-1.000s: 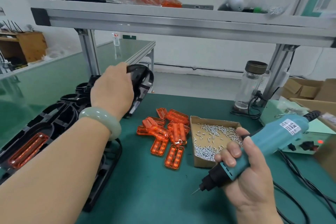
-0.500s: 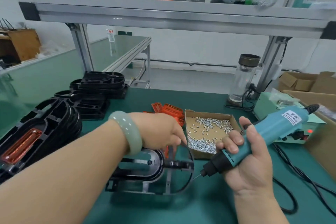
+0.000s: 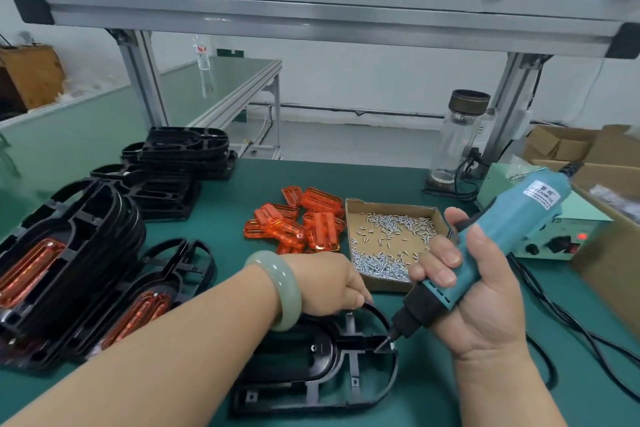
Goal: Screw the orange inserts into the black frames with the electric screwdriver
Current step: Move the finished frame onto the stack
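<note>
A black frame (image 3: 322, 374) lies flat on the green mat near the front edge, with no orange insert in it. My left hand (image 3: 329, 284) grips its far rim. My right hand (image 3: 474, 302) holds the teal electric screwdriver (image 3: 485, 253), tilted down to the left, with the bit tip touching the frame's right middle bar. A pile of loose orange inserts (image 3: 298, 222) lies behind my left hand. Beside it stands a cardboard box of small screws (image 3: 388, 239).
Frames with orange inserts fitted (image 3: 69, 274) lean in a row at the left. Bare black frames (image 3: 180, 163) are stacked at the back left. A glass bottle (image 3: 457, 139), the screwdriver's power unit (image 3: 554, 236), its cables (image 3: 571, 329) and cardboard boxes (image 3: 606, 218) fill the right side.
My left hand brought a black frame from the back-left stack down to the front of the mat. The screwdriver tip dropped onto the frame.
</note>
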Demonstrator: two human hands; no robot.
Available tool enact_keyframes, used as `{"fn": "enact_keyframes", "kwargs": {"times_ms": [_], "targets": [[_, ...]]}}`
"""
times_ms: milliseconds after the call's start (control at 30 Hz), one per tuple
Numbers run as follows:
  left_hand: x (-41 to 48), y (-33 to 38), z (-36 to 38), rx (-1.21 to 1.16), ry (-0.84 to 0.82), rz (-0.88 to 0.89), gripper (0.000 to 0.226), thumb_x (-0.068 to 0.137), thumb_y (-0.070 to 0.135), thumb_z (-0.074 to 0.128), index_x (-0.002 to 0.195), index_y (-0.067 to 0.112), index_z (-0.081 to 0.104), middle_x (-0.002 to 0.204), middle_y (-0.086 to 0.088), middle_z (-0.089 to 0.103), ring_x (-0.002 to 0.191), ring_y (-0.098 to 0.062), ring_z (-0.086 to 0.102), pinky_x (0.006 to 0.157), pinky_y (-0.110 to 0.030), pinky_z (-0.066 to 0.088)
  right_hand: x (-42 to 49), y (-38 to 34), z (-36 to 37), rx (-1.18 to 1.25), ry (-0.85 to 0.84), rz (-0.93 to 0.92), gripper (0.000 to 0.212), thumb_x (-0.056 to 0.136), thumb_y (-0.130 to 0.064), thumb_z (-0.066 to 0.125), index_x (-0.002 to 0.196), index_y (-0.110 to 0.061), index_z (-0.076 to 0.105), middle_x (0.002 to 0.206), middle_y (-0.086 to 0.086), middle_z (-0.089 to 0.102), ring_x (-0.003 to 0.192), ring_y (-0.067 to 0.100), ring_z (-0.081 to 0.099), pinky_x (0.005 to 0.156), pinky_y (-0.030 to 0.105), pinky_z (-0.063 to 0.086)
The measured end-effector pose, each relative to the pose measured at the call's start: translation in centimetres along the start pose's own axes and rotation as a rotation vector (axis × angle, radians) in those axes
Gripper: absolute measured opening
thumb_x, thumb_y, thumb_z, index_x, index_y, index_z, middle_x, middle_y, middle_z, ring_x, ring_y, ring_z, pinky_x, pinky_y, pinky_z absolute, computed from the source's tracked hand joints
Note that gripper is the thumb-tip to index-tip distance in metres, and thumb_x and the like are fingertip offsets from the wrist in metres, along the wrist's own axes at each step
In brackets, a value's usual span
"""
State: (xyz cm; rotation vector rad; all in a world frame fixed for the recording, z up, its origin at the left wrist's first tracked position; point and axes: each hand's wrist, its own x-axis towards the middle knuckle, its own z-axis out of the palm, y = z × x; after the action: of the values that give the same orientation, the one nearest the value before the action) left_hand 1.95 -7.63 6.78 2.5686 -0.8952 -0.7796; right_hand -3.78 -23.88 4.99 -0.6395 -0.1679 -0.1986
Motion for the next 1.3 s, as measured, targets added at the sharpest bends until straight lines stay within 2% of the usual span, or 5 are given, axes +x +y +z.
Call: {"fn": "enact_keyframes", "kwargs": {"times_ms": [700, 967, 1033, 1200, 1300], "targets": [[0.7, -1.0, 3.4, -0.24, 0.302, 0.091, 0.017, 0.089, 0.031, 0.061, 0.101, 0.028, 0.074, 0.09, 0.02, 0.067, 0.082, 0.005, 0.06, 0.075, -0.005, 0.043, 0.0, 0.2, -0.1, 0.023, 0.015, 0.02, 0.023, 0.086, -0.028, 0.047, 0.087, -0.023, 0.069, 0.054, -0.007, 0.042, 0.038, 0.004, 0.041, 0.05, 0.022, 0.048], [0.9, -5.2, -0.5, -0.289, 0.89, -0.17, 0.018, 0.092, 0.022, 0.054, 0.097, 0.027, 0.071, 0.082, 0.017, 0.064, 0.065, 0.007, 0.059, 0.061, -0.008, 0.044, 0.0, 0.3, -0.3, 0.016, 0.021, 0.027, 0.02, 0.088, -0.027, 0.045, 0.094, -0.02, 0.063, 0.054, -0.007, 0.042, 0.039, 0.005, 0.041, 0.049, 0.022, 0.048], [1.2, -7.2, -1.5, -0.222, 0.968, -0.342, 0.033, 0.091, 0.011, 0.048, 0.117, 0.025, 0.064, 0.099, 0.006, 0.066, 0.088, -0.011, 0.062, 0.076, -0.023, 0.048, 0.0, 0.4, -0.3, 0.007, 0.015, 0.028, 0.019, 0.088, -0.027, 0.046, 0.096, -0.019, 0.062, 0.055, -0.007, 0.042, 0.039, 0.005, 0.041, 0.05, 0.023, 0.049], [1.7, -10.8, -2.1, 0.138, 0.663, -0.528, 0.073, 0.082, -0.008, 0.041, 0.144, 0.029, 0.034, 0.148, -0.001, 0.032, 0.133, -0.027, 0.033, 0.101, -0.038, 0.041, 0.1, 0.7, -0.3, 0.001, -0.013, 0.032, 0.019, 0.086, -0.026, 0.05, 0.093, -0.019, 0.067, 0.056, -0.005, 0.043, 0.04, 0.006, 0.042, 0.051, 0.023, 0.049], [1.7, -11.4, -1.8, 0.204, 0.649, -0.447, 0.064, 0.083, -0.007, 0.039, 0.138, 0.026, 0.043, 0.139, -0.004, 0.047, 0.124, -0.025, 0.048, 0.102, -0.036, 0.04, 0.1, 0.8, -0.3, -0.005, -0.021, 0.045, 0.017, 0.083, -0.026, 0.056, 0.091, -0.02, 0.069, 0.056, -0.004, 0.043, 0.039, 0.007, 0.042, 0.05, 0.025, 0.049]]}}
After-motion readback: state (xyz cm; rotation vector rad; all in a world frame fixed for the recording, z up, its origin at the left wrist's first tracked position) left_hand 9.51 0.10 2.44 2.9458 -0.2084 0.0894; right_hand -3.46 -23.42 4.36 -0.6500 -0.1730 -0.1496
